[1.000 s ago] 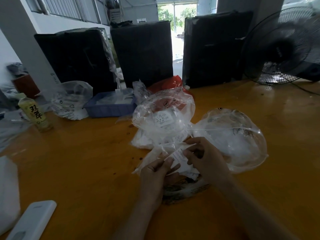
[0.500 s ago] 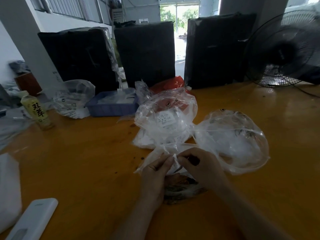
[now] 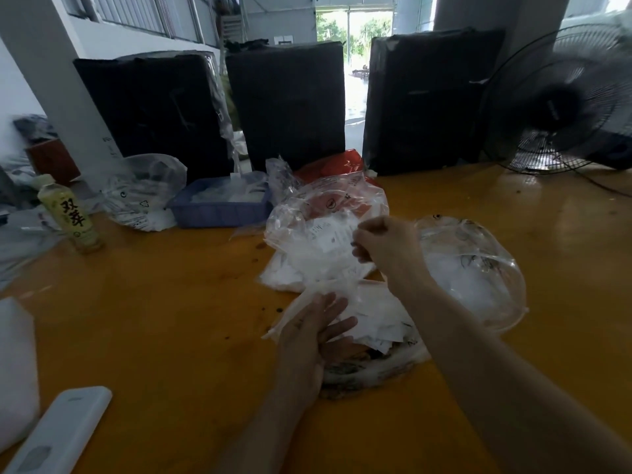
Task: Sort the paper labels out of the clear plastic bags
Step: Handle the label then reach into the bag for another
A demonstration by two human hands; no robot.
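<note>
- The right hand (image 3: 383,248) has lifted away from the near pile, where half a second ago it met the left hand over a label; it is now raised over the middle bag of labels (image 3: 325,241), fingers curled, thumb and fingertips pinching clear film. Whether a paper label is in that pinch cannot be told.
- The left hand (image 3: 307,340) has stayed low; its fingers, pinching before, are now straight and slightly spread, lying flat on the flattened clear bag (image 3: 345,302) at the near pile.
- That flattened bag runs its long axis from near-left to far-right, its far end rising toward the right hand.
- Under and just right of the left hand lies a heap of loose paper labels (image 3: 379,330), white, overlapping at mixed angles, on the orange table (image 3: 154,319).
- The middle bag is puffed and upright, holding white printed labels; a red packet (image 3: 328,172) shows behind it.
- To the right, a rounded clear bag (image 3: 475,268) holds white paper at its bottom and touches the right forearm.
- Further back: a blue tray (image 3: 219,210) holding clear and white pieces, another filled clear bag (image 3: 143,193) beside it, and a green drink bottle (image 3: 70,213) upright at the left.
- A white remote-like device (image 3: 58,436) lies near-left; a fan (image 3: 561,100) stands far right.
</note>
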